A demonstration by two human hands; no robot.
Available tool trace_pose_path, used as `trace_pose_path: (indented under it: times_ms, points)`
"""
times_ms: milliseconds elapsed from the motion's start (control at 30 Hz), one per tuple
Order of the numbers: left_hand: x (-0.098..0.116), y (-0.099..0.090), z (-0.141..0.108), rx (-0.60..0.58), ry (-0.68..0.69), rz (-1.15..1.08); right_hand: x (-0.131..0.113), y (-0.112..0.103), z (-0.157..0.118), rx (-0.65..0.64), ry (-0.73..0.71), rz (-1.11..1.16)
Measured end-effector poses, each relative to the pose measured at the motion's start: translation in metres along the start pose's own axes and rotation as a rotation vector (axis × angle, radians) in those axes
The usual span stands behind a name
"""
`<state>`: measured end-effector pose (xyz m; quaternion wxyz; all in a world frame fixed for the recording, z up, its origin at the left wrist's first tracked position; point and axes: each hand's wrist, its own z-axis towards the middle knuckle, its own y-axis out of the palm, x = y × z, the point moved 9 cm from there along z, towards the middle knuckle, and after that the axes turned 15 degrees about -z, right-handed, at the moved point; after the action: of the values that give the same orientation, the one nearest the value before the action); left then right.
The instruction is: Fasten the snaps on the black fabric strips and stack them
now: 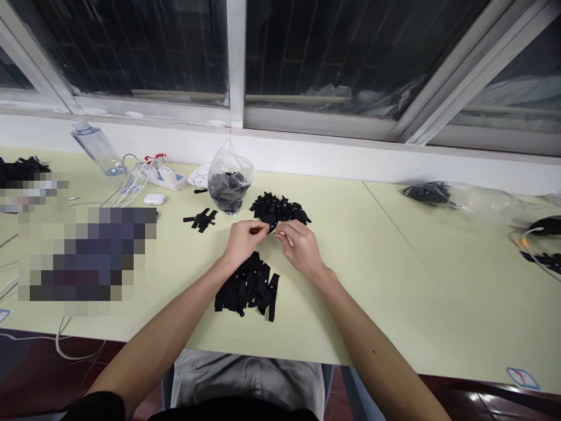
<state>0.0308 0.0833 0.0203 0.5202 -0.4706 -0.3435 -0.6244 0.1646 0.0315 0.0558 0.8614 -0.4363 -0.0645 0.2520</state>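
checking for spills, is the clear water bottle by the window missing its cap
No, a white cap sits on the top end of the clear water bottle.

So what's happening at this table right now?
A person's left hand and right hand meet fingertip to fingertip around a small black piece. Black strips lie in a pile just beyond the hands, and another pile lies nearer the person. A clear bag holding dark items stands behind.
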Motion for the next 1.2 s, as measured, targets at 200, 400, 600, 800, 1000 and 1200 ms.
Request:
trace_pose_path:
  times_ms: [200, 400, 600, 800, 1000, 1200]
  points:
    - [0.009, -0.011, 0.003, 0.003, 0.127, 0.208, 0.028, 0.013, -0.004, -0.102, 0.206, 0.09]
    - [0.007, 0.008, 0.002, -0.138, 0.172, 0.336, 0.034, 0.038, -0.01, -0.273, 0.262, 0.149]
    - [-0.001, 0.022, -0.003, -0.319, 0.133, 0.432, 0.037, 0.044, -0.011, -0.29, 0.288, 0.139]
    - [-0.001, 0.019, -0.006, -0.378, 0.137, 0.455, 0.037, 0.043, -0.011, -0.327, 0.276, 0.135]
    - [0.004, 0.003, 0.001, -0.206, 0.172, 0.373, 0.04, 0.044, -0.01, -0.321, 0.258, 0.157]
    - [0.003, -0.01, 0.006, -0.081, 0.149, 0.279, 0.041, 0.047, -0.012, -0.346, 0.256, 0.195]
